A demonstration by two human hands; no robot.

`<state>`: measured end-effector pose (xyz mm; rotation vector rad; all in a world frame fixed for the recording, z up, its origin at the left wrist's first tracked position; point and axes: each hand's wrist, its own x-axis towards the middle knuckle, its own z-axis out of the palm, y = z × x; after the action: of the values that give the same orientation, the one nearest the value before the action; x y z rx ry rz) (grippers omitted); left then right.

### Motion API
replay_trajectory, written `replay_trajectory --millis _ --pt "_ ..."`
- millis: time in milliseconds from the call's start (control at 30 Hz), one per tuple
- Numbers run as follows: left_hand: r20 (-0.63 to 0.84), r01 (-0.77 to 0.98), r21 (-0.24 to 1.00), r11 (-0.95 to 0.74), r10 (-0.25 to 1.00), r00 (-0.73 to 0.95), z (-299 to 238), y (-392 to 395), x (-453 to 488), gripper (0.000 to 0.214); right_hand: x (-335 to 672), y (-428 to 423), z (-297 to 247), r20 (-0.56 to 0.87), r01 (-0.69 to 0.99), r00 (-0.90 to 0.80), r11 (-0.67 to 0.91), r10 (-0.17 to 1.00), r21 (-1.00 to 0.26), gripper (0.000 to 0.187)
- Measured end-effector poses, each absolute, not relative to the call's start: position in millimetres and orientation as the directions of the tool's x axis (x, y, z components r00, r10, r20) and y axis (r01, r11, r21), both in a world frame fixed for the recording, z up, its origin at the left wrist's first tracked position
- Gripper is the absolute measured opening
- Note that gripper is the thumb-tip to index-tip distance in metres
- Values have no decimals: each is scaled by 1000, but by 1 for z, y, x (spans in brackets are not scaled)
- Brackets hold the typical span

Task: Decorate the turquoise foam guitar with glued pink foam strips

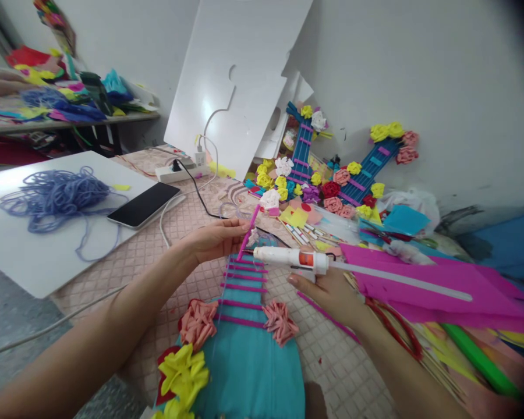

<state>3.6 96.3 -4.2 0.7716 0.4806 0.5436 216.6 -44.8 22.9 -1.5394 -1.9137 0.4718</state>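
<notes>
My left hand (216, 238) pinches a thin magenta foam strip (248, 231) over the narrow end of a teal foam piece (248, 349) crossed by several magenta strips. My right hand (327, 291) grips a white glue gun (292, 259), its nozzle pointing left at the strip's lower end. A long glue stick (402, 280) sticks out behind the gun. Pink foam roses (197, 323) and a yellow flower (183, 369) sit on the teal piece's edges.
A white board (9, 244) at left carries purple yarn (55, 195) and a black phone (144, 205). A power strip (181, 170) and cables lie behind. Finished flower-covered foam pieces (332, 174) lean on the wall. Magenta foam sheets (441, 291) lie at right.
</notes>
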Motion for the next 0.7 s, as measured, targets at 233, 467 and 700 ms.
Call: replay_trajectory --millis 233,467,700 --pt "-210 -267 760 593 612 762 -2 95 4 6 220 -46 18 241 722 -116 249 964 -646 33" --pt "-195 -259 764 591 594 781 -3 94 4 7 226 -26 19 374 710 -67 308 925 -634 32" --pt "-168 -247 780 575 573 802 -4 93 3 11 228 -12 18 430 726 3 294 903 -622 33"
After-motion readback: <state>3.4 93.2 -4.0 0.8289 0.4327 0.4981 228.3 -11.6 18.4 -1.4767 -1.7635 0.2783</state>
